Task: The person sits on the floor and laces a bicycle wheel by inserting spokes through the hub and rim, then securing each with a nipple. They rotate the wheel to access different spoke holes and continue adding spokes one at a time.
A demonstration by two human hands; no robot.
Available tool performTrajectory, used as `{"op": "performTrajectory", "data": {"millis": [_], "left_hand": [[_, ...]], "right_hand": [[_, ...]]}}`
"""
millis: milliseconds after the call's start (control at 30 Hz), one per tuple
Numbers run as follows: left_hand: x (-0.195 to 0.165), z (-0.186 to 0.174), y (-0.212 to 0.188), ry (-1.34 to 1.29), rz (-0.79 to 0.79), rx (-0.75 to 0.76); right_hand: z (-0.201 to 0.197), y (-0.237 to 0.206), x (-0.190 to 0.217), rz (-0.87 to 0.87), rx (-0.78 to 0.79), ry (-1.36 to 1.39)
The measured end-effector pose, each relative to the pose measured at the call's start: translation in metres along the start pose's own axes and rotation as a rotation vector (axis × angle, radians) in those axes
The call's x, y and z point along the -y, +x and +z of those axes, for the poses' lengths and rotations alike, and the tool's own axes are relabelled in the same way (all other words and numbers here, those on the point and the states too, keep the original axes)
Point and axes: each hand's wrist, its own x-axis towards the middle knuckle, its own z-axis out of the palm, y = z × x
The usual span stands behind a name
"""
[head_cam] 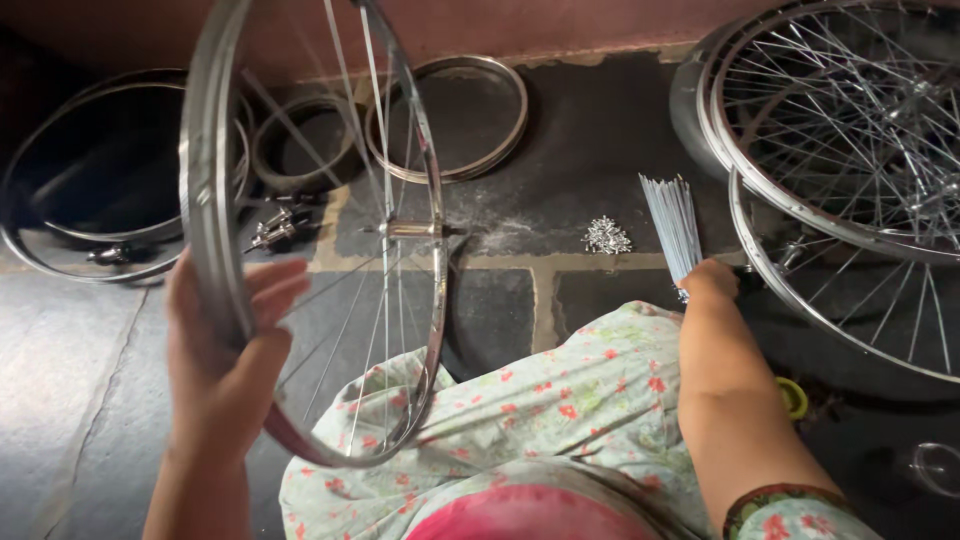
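left hand (225, 350) closed around wheel rim (215, 200), upright over the lap | right hand (708, 282) gripping spoke bundle (672, 222) on floor | progress — few spokes laced to hub (410, 230), most left

Left hand (225, 350) grips the upright wheel rim (215, 250); right hand (708, 280) closes on the spoke bundle (672, 220) beside nipples (606, 236) on the floor (70, 360).
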Motion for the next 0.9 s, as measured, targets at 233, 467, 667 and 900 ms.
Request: {"op": "performTrajectory", "data": {"millis": [233,467,667,900], "left_hand": [[0.001,-0.003,-0.047,0.019,-0.21,-0.113],[0.007,-0.013,-0.084,-0.104,-0.166,-0.118],[0.026,-0.033,-0.092,-0.209,-0.037,-0.047],[0.048,-0.038,-0.075,-0.263,-0.015,0.009]], "right_hand": [[0.013,0.012,-0.009,0.054,-0.05,0.129],[0.01,-0.003,-0.016,0.047,-0.314,0.242],[0.002,-0.016,-0.02,0.049,-0.351,0.228],[0.0,-0.011,-0.021,-0.103,-0.451,0.222]]}}
